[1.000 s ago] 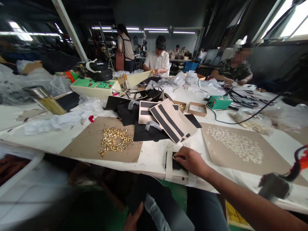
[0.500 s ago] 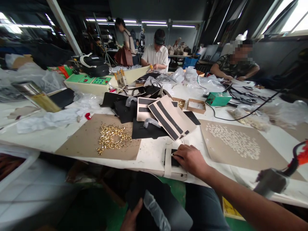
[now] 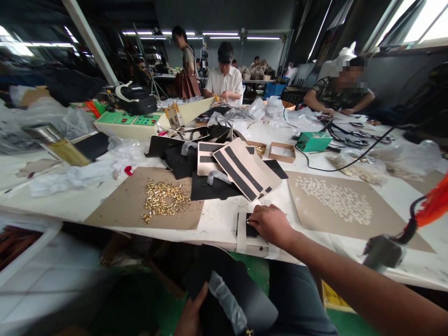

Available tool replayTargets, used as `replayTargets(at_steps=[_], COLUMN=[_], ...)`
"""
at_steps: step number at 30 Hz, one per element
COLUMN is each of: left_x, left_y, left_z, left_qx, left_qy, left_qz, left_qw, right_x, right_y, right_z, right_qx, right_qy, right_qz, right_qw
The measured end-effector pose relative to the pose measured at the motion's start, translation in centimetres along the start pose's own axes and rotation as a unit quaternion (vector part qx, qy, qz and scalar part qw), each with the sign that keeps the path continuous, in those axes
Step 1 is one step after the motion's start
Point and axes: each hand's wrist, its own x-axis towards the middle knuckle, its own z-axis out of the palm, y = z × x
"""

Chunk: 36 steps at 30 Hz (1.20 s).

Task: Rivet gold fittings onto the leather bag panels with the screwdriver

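Below the table edge my left hand (image 3: 192, 308) grips a black bag panel (image 3: 257, 296), thumb on its upper face. A strip wrapped in clear plastic (image 3: 227, 301) runs down that panel, and a small gold fitting (image 3: 249, 332) shows at its lower end. My right hand (image 3: 271, 225) rests at the table's front edge, its fingers pinched on a small gold metal piece (image 3: 248, 221). Under those fingers lies a black pad (image 3: 252, 230), with a pale tape strip (image 3: 241, 233) across its left side. The palm hides part of the pad.
Gold hardware (image 3: 164, 198) is heaped on brown card (image 3: 115, 205) at left. White discs (image 3: 332, 198) cover another card at right. Black and beige panels (image 3: 247, 168) are piled mid-table. A grey tool (image 3: 383, 252) stands at right. Several people work beyond.
My view has shifted slightly. The gold fitting at the held panel's lower end has come into sight. Both hands keep nearly the same pose.
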Motion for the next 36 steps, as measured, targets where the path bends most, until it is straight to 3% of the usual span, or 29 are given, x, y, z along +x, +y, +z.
replayTargets(at_steps=[10,26,29,32,36], left_x=[-1.0,-0.9,-1.8,-3.6,-7.4], left_y=[-0.6,-0.7,0.0,1.6,4.7], left_z=[-0.3,-0.4,-0.1,0.1,0.8], left_qx=[-0.002,0.017,0.020,0.036,0.190], left_qy=[-0.016,0.000,0.024,0.042,0.066], left_qz=[0.015,0.016,0.028,0.077,0.192], left_qw=[1.000,1.000,0.999,0.995,0.961], right_x=[-1.4,-1.0,-1.3,-2.1,-4.1], right_y=[0.9,1.2,1.6,1.5,-0.5], right_z=[1.0,0.9,1.4,1.3,-0.6], right_qx=[0.077,0.083,0.115,0.189,0.318], right_qy=[0.056,0.044,0.070,0.140,0.219], right_qz=[0.015,-0.018,-0.012,0.009,0.000], right_qw=[0.995,0.995,0.991,0.972,0.923])
